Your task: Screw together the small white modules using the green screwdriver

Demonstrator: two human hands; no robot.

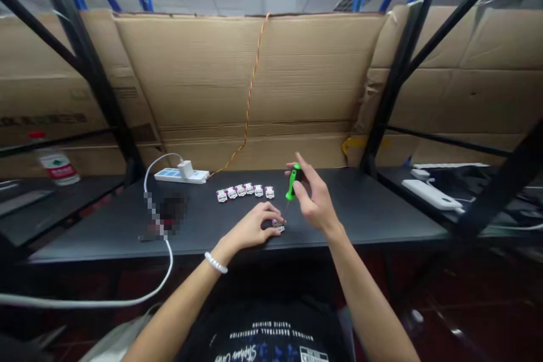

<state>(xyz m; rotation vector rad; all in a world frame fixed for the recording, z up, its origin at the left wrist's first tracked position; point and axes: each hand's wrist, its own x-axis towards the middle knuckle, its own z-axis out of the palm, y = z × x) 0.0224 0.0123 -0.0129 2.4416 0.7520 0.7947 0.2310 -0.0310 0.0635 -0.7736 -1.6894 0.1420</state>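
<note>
A small white part [278,228] is pinched between the thumb and fingers of the left hand [253,226] and held low near the front edge of the tabletop [360,215]. A green and black screwdriver [292,184] is gripped by its handle in the right hand [316,198], its thin shaft slanted down to the part; whether the tip is seated cannot be told.

If the tip is pushed off the part, the left fingertips could be jabbed, since they are set right beside it. With so small a piece held only by a pinch, it could be twisted loose under uneven turning and sent over the near edge. The slant of the shaft could also let a screw head, if one is engaged, be worn.

Just beyond, six similar white and purple parts [240,190] are lined up close together; the row could be scattered by a careless sweep of either hand. Farther left, a white cable [171,257] is run from a power strip [195,176] past the tabletop's front edge, where it could be snagged by the left forearm.
</note>
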